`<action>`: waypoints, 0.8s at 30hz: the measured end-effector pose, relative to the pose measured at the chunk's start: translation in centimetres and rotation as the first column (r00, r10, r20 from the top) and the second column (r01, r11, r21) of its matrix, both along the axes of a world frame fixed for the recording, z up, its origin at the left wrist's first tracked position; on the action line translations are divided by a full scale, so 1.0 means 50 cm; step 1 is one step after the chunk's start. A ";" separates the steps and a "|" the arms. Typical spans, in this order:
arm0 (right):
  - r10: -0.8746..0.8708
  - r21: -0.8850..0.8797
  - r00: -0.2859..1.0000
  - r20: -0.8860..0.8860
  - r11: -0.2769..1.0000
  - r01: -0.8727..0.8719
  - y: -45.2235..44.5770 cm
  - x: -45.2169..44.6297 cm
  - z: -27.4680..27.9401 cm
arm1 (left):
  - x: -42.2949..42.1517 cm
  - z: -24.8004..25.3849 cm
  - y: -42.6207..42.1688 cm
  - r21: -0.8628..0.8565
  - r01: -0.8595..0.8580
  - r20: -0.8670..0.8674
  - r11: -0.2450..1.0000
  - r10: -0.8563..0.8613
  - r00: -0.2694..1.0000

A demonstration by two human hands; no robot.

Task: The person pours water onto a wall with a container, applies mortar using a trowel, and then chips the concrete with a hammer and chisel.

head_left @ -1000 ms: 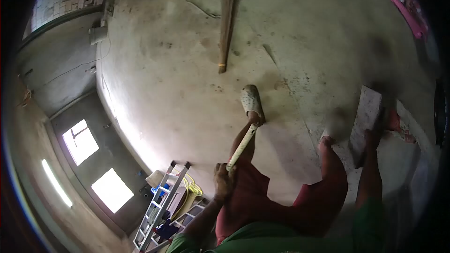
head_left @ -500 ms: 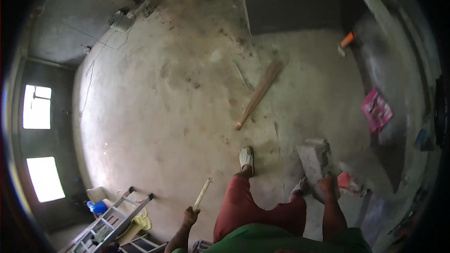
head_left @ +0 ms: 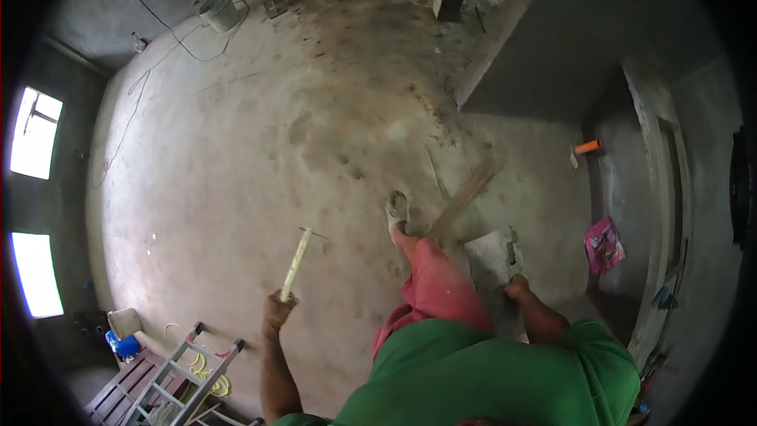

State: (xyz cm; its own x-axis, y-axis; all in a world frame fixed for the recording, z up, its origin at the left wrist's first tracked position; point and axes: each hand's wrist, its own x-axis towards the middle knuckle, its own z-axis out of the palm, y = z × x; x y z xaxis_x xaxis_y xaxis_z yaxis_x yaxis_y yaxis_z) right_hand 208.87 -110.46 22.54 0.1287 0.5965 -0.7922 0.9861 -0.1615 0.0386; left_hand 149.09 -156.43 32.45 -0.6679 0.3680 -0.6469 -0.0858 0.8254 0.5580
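Left hand (head_left: 280,310): you are gripping the pale-handled tool (head_left: 296,266) at its lower end, fingers wrapping round it; its thin crosspiece is pointing away from you, over the floor (head_left: 213,213). Right hand (head_left: 517,286): you are holding the grey block (head_left: 490,259) by its near edge, out to your right; exact finger placement too small to tell. The broom (head_left: 464,199) is lying on the floor just beyond the block. You are standing with one shoe (head_left: 397,209) showing near the broom. The ladder (head_left: 192,373) is resting at lower left, the pink packet (head_left: 604,245) lying well right of the block.
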 end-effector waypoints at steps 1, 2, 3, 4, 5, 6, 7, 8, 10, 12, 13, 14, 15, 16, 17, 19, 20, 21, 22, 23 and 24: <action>-0.005 -0.084 1.000 -0.025 0.996 0.003 0.034 -0.083 0.016 | -0.090 0.009 0.040 0.007 0.033 -0.065 0.999 -0.032 0.997; -0.015 -0.174 0.999 -0.049 0.985 0.007 0.064 -0.168 0.027 | -0.188 0.000 0.063 0.039 0.016 -0.083 0.999 -0.013 0.997; -0.017 -0.192 0.999 -0.036 0.981 0.010 0.081 -0.231 0.023 | -0.267 -0.002 0.088 0.058 0.002 -0.091 0.998 0.004 0.996; -0.034 -0.152 0.999 -0.021 0.988 0.031 0.131 -0.305 0.010 | -0.330 0.063 0.154 -0.095 0.006 -0.170 0.995 -0.022 0.985; -0.069 -0.126 0.998 -0.007 0.990 0.068 0.159 -0.390 0.002 | -0.394 0.069 0.206 -0.115 0.017 -0.165 0.993 -0.036 0.986; -0.396 -0.246 0.915 -0.079 0.897 0.368 0.204 -0.500 0.059 | -0.435 0.084 0.226 -0.086 -0.068 -0.141 0.994 0.056 0.989; -0.402 -0.264 0.914 -0.056 0.889 0.375 0.226 -0.550 0.041 | -0.477 0.098 0.243 -0.051 -0.163 -0.122 0.985 0.156 0.980; -0.256 -0.216 0.964 -0.078 0.948 0.234 0.269 -0.608 0.009 | -0.507 0.085 0.251 -0.038 -0.274 -0.021 0.961 0.273 0.962; -0.084 -0.166 0.994 -0.075 0.984 0.070 0.364 -0.713 -0.003 | -0.546 0.061 0.272 -0.094 -0.376 0.112 0.922 0.385 0.916; -0.099 -0.102 0.983 -0.152 0.991 0.084 0.434 -0.841 0.013 | -0.574 0.048 0.297 -0.179 -0.361 0.157 0.915 0.389 0.908; -0.088 -0.044 0.982 -0.165 0.996 0.081 0.472 -0.920 0.035 | -0.598 0.038 0.317 -0.202 -0.360 0.171 0.911 0.395 0.903; -0.079 0.014 0.981 -0.179 0.996 0.082 0.517 -0.995 0.053 | -0.627 0.027 0.338 -0.260 -0.323 0.225 0.910 0.382 0.896; -0.049 0.019 0.988 -0.145 0.998 0.053 0.563 -1.049 0.035 | -0.660 0.023 0.361 -0.313 -0.280 0.278 0.908 0.369 0.887; -0.019 0.026 0.993 -0.114 0.999 0.023 0.604 -1.103 0.019 | -0.698 0.017 0.396 -0.382 -0.198 0.270 0.903 0.314 0.910; -0.024 0.017 0.995 -0.099 1.000 0.026 0.644 -1.157 0.018 | -0.739 0.004 0.411 -0.393 -0.189 0.280 0.900 0.313 0.907; 0.181 0.111 0.978 -0.108 0.979 -0.169 0.738 -1.293 0.011 | -0.844 -0.057 0.437 -0.422 -0.120 0.346 0.899 0.281 0.895; 0.155 0.176 0.969 -0.194 0.977 -0.121 0.778 -1.345 -0.004 | -0.911 -0.054 0.486 -0.410 -0.165 0.383 0.897 0.334 0.861; 0.144 0.166 0.973 -0.180 0.980 -0.114 0.803 -1.397 -0.016 | -0.991 -0.070 0.498 -0.420 -0.150 0.394 0.895 0.329 0.858; 0.212 0.176 0.971 -0.115 0.966 -0.190 0.844 -1.462 -0.031 | -1.089 -0.102 0.528 -0.433 -0.197 0.403 0.880 0.384 0.830; 0.295 0.190 0.954 -0.049 0.941 -0.281 0.910 -1.534 -0.041 | -1.175 -0.156 0.562 -0.440 -0.258 0.413 0.860 0.449 0.793; 0.308 0.178 0.951 -0.035 0.938 -0.297 0.959 -1.596 -0.025 | -1.266 -0.195 0.581 -0.408 -0.183 0.363 0.894 0.343 0.867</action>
